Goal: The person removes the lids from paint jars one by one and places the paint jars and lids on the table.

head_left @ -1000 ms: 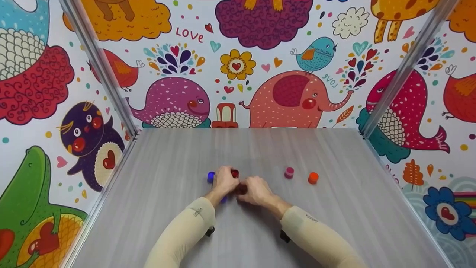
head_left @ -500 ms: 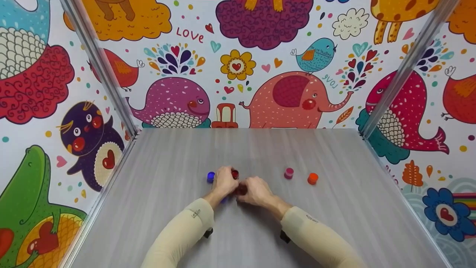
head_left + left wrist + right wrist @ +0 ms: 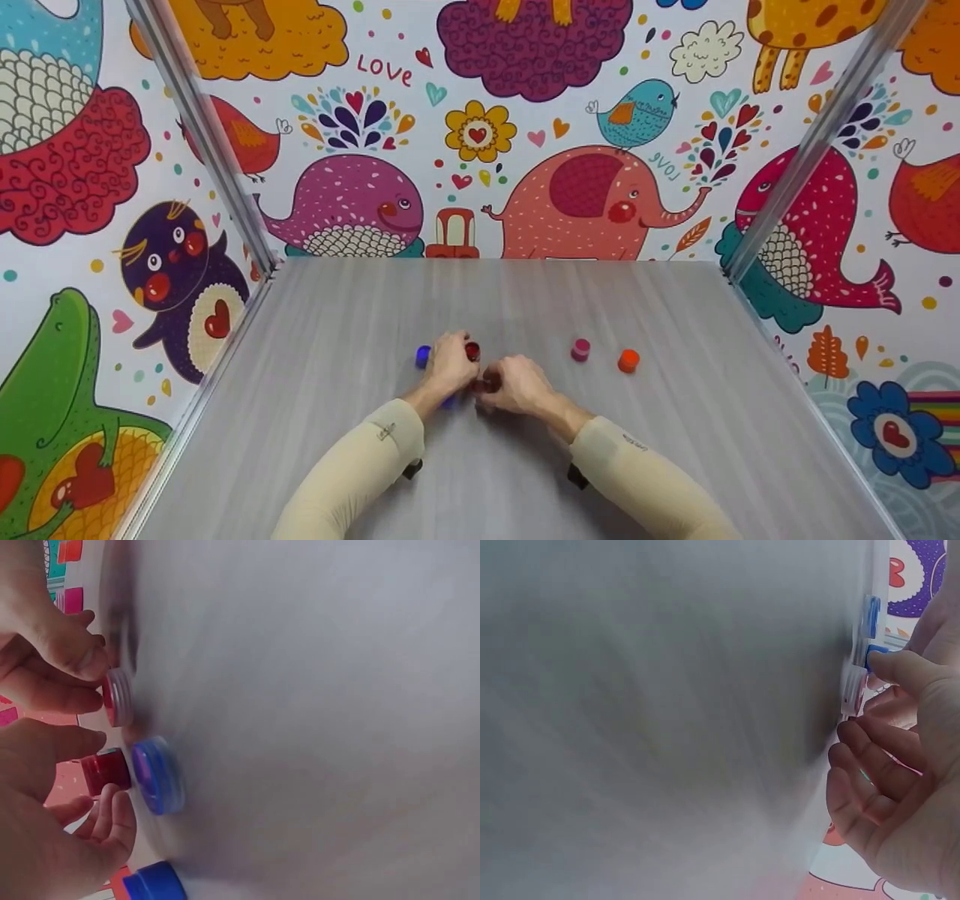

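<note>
My left hand [image 3: 450,362] curls around a small dark red paint jar [image 3: 109,770] standing on the table, with thumb and fingers on either side. Beside it, my right hand [image 3: 517,385] pinches a red lid with a clear ridged rim [image 3: 118,697] between thumb and index finger. The lid stands on edge, close to the table surface. A blue lid with a clear rim [image 3: 159,776] lies near my left hand, partly hidden by the wrist in the head view. Beyond that hand stands a blue jar [image 3: 424,356].
A pink jar [image 3: 580,349] and an orange jar [image 3: 628,361] stand apart to the right of my hands. The grey table [image 3: 360,300] is bounded by walls with cartoon animals and metal corner posts [image 3: 202,127].
Both hands stay almost in place, the left forearm shifting slightly left. The jars stand where they were.
</note>
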Demonstrator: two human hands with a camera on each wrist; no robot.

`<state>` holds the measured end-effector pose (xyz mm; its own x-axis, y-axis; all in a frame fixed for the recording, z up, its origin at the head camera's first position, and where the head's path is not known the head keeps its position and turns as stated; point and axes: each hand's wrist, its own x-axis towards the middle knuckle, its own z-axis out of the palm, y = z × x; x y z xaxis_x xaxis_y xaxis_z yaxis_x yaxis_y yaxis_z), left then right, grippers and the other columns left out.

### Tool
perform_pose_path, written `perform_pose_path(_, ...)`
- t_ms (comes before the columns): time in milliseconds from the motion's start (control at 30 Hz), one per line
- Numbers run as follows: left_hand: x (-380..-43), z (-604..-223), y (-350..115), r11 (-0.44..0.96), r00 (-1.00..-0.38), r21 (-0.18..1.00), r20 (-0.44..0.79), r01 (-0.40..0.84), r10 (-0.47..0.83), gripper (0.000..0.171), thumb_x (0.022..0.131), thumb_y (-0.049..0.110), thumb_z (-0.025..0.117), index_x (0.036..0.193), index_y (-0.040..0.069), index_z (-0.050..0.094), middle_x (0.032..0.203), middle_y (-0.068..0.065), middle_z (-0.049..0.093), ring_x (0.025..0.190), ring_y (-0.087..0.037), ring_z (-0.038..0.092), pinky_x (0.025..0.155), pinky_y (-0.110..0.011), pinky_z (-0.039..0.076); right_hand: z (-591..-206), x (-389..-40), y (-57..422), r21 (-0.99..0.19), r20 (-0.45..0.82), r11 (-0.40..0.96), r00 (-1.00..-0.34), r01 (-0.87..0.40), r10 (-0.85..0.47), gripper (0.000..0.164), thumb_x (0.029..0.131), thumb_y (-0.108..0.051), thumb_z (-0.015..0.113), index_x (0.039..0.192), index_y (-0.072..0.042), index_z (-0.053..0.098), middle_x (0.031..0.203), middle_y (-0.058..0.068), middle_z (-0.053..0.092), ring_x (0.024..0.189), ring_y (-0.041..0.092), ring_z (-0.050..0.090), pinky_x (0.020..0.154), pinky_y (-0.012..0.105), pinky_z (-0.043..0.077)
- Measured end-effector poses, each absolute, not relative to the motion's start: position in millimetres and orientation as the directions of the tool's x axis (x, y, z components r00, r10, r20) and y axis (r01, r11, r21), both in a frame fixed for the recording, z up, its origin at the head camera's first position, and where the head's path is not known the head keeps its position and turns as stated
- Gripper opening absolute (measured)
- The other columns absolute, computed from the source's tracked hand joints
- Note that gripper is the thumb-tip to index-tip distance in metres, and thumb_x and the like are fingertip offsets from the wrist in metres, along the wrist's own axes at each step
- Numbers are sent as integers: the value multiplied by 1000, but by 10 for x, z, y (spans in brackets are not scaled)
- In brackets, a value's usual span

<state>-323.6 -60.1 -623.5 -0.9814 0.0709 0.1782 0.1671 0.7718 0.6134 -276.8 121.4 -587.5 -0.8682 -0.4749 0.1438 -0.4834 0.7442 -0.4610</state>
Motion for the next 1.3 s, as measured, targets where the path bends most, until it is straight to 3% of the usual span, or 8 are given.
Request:
perform_pose_path(267,-3022,-5915,-625,760,-990,636,120,137,79,56,89,14,85,141,0,70,129,-22,75,124,-43,71,111,-58,58,-5808,-2761,1319,-461,150,744,-868,-484,-473,27,93,-37,89,90,-11,86,82,2,83,70,10,68,68,35,61)
perform_pose_path(533,-2905,-5741,-661,771,-989,619,114,148,98,58,91,18,87,143,0,70,130,-20,76,126,-39,71,113,-54,58,-5747,-2777,1476,-512,162,725,-881,-461,-445,23,90,-26,88,96,-4,85,88,8,85,77,19,77,73,41,65)
perform_pose_path(900,-2823,-5597,-650,740,-980,644,161,193,115,52,93,20,85,140,2,72,132,-19,77,124,-39,74,110,-54,60,-5536,-2756,1673,-524,188,741,-905,-420,-380,25,89,-23,87,104,-3,86,94,10,86,83,21,79,77,46,67)
perform_pose_path(1133,-2792,-5533,-567,730,-966,633,191,257,175,45,93,18,87,132,1,76,121,-20,78,110,-34,75,101,-53,63,-5396,-2722,1773,-536,199,749,-921,-389,-336,22,91,-24,89,106,-9,86,99,10,85,82,16,75,80,44,67)
perform_pose_path(1300,-2792,-5516,-486,738,-960,613,196,280,202,40,91,19,87,126,2,77,109,-15,78,97,-27,71,91,-49,62,-5325,-2701,1866,-552,201,742,-924,-381,-325,23,92,-23,90,110,-8,85,103,15,85,84,17,73,81,45,67)
